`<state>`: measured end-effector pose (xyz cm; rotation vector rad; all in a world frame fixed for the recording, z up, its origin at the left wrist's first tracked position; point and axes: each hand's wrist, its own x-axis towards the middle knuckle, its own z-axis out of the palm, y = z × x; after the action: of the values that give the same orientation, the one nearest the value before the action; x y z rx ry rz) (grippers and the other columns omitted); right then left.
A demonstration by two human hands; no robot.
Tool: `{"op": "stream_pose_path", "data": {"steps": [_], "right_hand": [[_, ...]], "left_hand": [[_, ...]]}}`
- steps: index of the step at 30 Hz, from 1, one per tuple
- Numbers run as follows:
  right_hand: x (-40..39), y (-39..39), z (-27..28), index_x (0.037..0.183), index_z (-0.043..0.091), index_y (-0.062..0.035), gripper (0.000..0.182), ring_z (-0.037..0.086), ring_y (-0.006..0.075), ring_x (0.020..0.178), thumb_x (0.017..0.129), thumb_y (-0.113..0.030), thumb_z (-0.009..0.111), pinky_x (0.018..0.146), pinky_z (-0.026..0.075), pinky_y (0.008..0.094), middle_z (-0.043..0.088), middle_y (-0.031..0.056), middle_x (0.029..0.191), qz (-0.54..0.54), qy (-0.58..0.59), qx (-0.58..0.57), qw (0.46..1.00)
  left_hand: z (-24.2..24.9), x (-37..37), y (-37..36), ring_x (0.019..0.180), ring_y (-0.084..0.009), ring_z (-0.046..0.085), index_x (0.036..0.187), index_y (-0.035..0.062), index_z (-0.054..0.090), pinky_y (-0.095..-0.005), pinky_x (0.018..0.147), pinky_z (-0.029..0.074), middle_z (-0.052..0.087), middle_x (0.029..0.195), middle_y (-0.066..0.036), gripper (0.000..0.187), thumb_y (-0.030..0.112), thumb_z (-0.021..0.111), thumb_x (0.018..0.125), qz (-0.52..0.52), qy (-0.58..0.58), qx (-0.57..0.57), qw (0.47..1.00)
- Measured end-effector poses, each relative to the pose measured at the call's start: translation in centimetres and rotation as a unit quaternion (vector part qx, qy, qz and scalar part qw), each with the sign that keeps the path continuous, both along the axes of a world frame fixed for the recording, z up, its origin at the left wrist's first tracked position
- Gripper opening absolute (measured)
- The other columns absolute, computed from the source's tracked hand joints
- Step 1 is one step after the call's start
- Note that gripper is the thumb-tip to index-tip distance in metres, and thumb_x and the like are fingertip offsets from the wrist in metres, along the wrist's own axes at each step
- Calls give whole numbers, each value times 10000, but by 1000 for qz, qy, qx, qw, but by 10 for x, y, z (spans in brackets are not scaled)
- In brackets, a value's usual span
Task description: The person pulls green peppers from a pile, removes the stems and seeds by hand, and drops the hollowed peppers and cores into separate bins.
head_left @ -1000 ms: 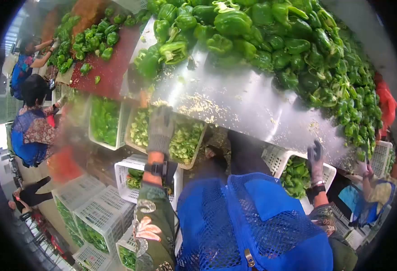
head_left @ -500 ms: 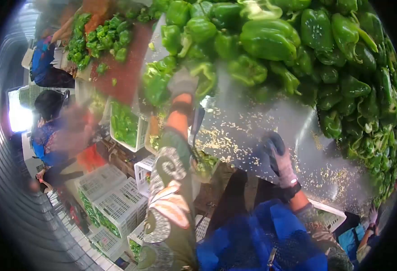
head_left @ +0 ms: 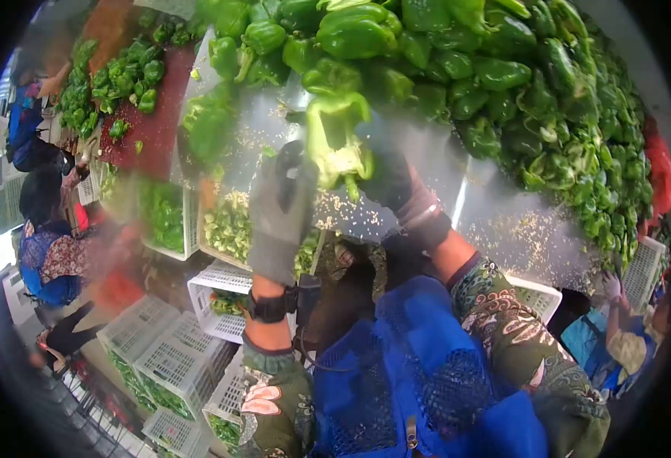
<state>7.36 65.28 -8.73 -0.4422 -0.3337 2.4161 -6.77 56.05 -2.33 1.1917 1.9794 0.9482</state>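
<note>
A cut-open green bell pepper (head_left: 337, 141) is held up between my two gloved hands, its pale hollow inside facing me and its stem hanging down. My left hand (head_left: 280, 202), in a grey glove with dark patches, closes at the pepper's left side; its fingertips are partly hidden. From the right, my right hand (head_left: 387, 172) grips the same pepper, the dark fingers blurred against it. Below both hands lies a metal tabletop (head_left: 434, 191) strewn with pale seeds. Another green pepper (head_left: 209, 126) rests on the metal to the left.
A large heap of green peppers (head_left: 503, 72) covers the table's far and right sides. White crates (head_left: 171, 351) stand at lower left; a crate of pepper scraps (head_left: 232, 229) sits under the table edge. Co-workers are at left, and another person's gloved hand (head_left: 612, 285) is at right.
My left hand has drawn back from the peppers at the left, bringing the cut-open one nearer. My right hand has risen from the seed-covered metal to meet it. The view has shifted right.
</note>
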Motion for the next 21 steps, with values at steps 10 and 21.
{"op": "stream_pose_path", "data": {"steps": [10, 21], "right_hand": [[30, -105, 127, 1350, 334, -71, 566, 437, 152, 1116, 882, -288, 567, 920, 397, 296, 432, 93, 1251, -15, -216, 408, 887], [41, -188, 128, 1290, 406, -34, 495, 481, 190, 1115, 932, -373, 453, 961, 391, 316, 499, 85, 1215, -32, -96, 241, 965]], "left_hand": [[94, 13, -86, 886, -270, 546, 1192, 79, 497, -376, 725, 487, 558, 991, -109, 617, 335, 699, 669, -216, 342, 116, 907], [99, 75, -146, 935, -286, 576, 1165, -4, 410, -383, 736, 503, 515, 1030, -144, 612, 372, 624, 733, -108, 234, 49, 965]]}}
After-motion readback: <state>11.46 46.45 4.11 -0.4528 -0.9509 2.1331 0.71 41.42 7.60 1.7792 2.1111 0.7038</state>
